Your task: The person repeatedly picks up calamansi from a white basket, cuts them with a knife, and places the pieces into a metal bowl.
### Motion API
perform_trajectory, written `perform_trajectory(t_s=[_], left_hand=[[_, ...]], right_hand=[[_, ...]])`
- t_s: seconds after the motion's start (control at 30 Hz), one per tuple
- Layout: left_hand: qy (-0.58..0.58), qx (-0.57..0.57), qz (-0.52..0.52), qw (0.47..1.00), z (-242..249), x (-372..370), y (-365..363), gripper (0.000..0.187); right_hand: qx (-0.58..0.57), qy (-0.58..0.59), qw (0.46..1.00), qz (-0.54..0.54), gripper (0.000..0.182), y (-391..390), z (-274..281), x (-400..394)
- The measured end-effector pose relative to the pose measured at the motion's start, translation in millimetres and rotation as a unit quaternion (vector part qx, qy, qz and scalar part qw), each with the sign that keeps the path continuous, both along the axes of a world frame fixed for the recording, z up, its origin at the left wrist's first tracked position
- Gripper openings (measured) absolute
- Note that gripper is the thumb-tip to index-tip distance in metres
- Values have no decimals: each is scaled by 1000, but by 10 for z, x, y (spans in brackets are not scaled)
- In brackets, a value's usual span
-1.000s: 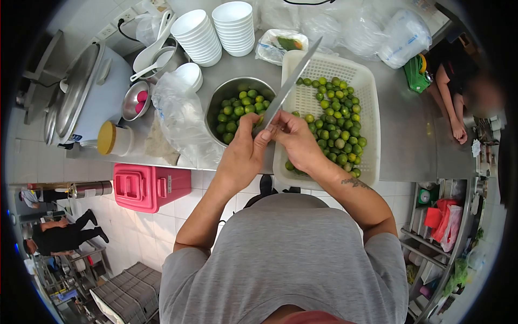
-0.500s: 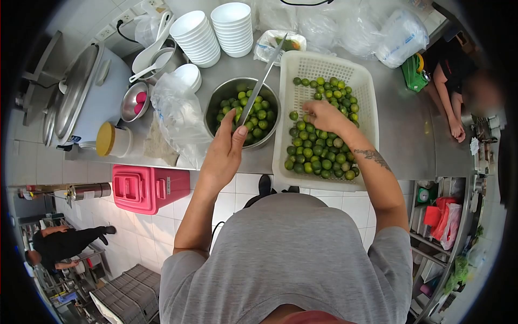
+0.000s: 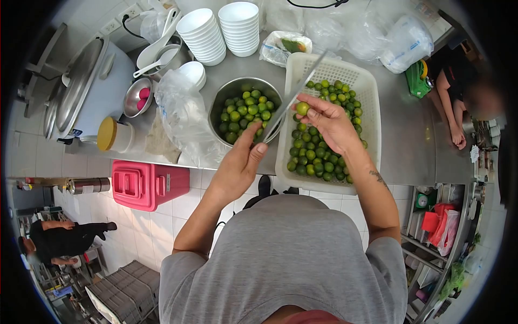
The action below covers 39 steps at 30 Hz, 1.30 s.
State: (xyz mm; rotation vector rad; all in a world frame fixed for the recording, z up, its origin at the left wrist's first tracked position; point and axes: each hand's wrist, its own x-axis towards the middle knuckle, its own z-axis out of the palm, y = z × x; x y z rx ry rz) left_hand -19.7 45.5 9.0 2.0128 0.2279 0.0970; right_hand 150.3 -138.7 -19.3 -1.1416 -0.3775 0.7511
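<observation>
My left hand (image 3: 237, 168) grips a long-bladed knife (image 3: 294, 97) by its handle, close to the rim of a steel bowl (image 3: 217, 96) full of green limes. The blade points away and to the right, over the edge of a white perforated basket (image 3: 372, 110). Pinched in the fingers of my right hand (image 3: 333, 127) is one small yellowish-green lime (image 3: 302, 108), held just right of the blade. Beneath that hand, many more limes (image 3: 318, 162) lie spread in the basket.
Stacked white bowls (image 3: 237, 29) stand behind the steel bowl, with clear plastic bags (image 3: 181, 116) at left. A yellow-lidded tub (image 3: 108, 134) and large pot (image 3: 81, 92) are further left. A pink bin (image 3: 148, 186) sits on the floor. Other people are at far left and right.
My right hand has lifted out of the basket with a lime and come toward the knife. My left hand has shifted right and nearer, bringing the knife with it.
</observation>
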Motion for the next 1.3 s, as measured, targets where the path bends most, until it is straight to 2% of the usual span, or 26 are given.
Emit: perform_trajectory(t_s=[0.03, 0.1, 0.33, 0.57, 0.77, 0.83, 0.97, 1.07, 1.1, 1.17, 1.27, 1.3], left_hand=[[-20, 8, -12, 1000, -6, 6, -28, 53], [35, -1, -34, 999, 17, -11, -54, 54], [47, 80, -43, 995, 32, -1, -162, 55], [18, 131, -27, 991, 7, 99, -208, 54], [0, 33, -6, 999, 37, 146, -156, 46], [3, 33, 3, 999, -37, 189, -111, 42], [17, 11, -5, 1000, -23, 210, -38, 40], [80, -11, 20, 996, 145, 219, 6, 43], [67, -4, 35, 997, 129, 210, 36, 44], [39, 9, 63, 997, 35, 186, 111, 46], [0, 42, 95, 995, -104, 164, 181, 50], [-11, 48, 98, 994, -112, 165, 185, 51]], right_hand=[[15, -5, 1000, -5, 30, 12, -28, -2], [44, -14, 999, -15, 29, 40, -117, -13], [-17, -78, 994, -74, 27, 129, -150, -116], [-67, -82, 994, -12, 29, 246, -156, -310], [-67, -97, 993, 15, 23, 356, -87, -382], [-54, -101, 993, 26, 17, 395, -105, -413], [-93, -128, 985, 68, 21, 390, -46, -346], [-104, -171, 979, 24, 20, 361, 51, -156], [-143, -271, 952, -6, 19, 314, 93, 21], [-213, -297, 930, -28, 18, 187, -114, 479], [-348, -420, 837, 51, 21, 109, -523, 736], [-365, -424, 826, 75, 22, 137, -571, 697]])
